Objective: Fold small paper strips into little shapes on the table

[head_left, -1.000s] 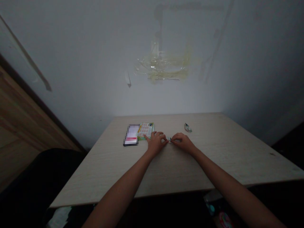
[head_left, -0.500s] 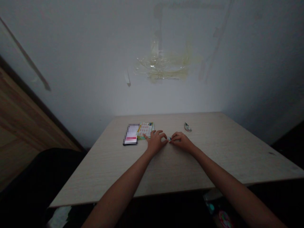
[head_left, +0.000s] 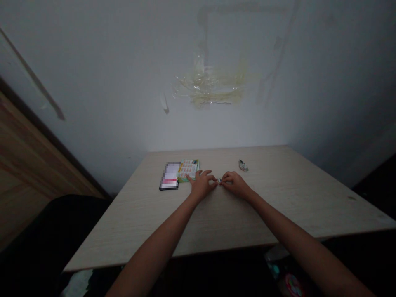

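Over the middle of the table, my right hand (head_left: 235, 183) pinches a small pale piece with a darker edge (head_left: 220, 180) between thumb and fingers. Its kind is too small to tell. Facing it from the left, my left hand (head_left: 201, 185) has thumb and index finger curled together close to the piece. Whether those tips hold part of it I cannot make out. The other left fingers spread toward a printed leaflet or flat packet (head_left: 188, 168), green-edged with rows of print. A crumpled wrapper (head_left: 243, 166) lies beyond my right hand.
A phone with a blurred lit screen (head_left: 170, 175) lies left of the leaflet, their edges meeting. The pale wooden table (head_left: 148, 231) runs back to a grey wall (head_left: 130, 103) with peeling clear tape (head_left: 213, 93). A dark rounded shape (head_left: 74, 214) stands at the left.
Both hands stay nearly in place. The small piece between the fingertips shows a different, less blue side. The whole view has shifted slightly.
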Demonstrator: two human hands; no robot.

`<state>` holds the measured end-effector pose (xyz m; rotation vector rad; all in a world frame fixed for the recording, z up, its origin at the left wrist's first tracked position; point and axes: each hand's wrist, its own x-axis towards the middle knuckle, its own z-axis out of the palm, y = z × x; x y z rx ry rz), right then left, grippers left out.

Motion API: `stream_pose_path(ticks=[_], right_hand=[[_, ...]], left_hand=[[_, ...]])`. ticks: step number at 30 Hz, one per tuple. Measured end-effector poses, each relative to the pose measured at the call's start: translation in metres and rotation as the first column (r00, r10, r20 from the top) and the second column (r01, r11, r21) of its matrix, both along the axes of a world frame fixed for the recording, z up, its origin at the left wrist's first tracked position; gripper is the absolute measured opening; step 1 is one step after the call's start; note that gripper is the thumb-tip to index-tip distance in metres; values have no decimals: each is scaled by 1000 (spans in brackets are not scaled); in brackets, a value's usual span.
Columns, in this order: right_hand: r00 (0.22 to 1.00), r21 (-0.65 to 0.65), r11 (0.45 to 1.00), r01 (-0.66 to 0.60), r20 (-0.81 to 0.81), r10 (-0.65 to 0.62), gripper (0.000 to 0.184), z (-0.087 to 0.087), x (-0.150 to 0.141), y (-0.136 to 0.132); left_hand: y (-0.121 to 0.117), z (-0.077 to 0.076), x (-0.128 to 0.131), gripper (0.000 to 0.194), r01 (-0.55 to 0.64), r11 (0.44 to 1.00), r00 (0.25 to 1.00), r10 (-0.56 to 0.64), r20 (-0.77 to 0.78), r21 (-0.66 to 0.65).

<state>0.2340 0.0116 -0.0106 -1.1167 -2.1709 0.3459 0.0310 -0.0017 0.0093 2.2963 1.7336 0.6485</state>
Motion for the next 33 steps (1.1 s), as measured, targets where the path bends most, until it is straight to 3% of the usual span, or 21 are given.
stream_pose_path(ticks=[16, 23, 33], right_hand=[[1000, 3, 1000, 23, -11, -23, 12, -5, 0, 4], [993, -39, 998, -53, -108, 49, 12, -3, 7, 4], [1000, -7, 1000, 8, -10, -8, 12, -6, 3, 4]], left_hand=[[1, -6, 1, 16, -5, 999, 1000, 4, 17, 48], [1, -6, 0, 16, -10, 998, 1000, 9, 15, 57], [1, -5, 2, 17, -7, 998, 1000, 6, 23, 63]])
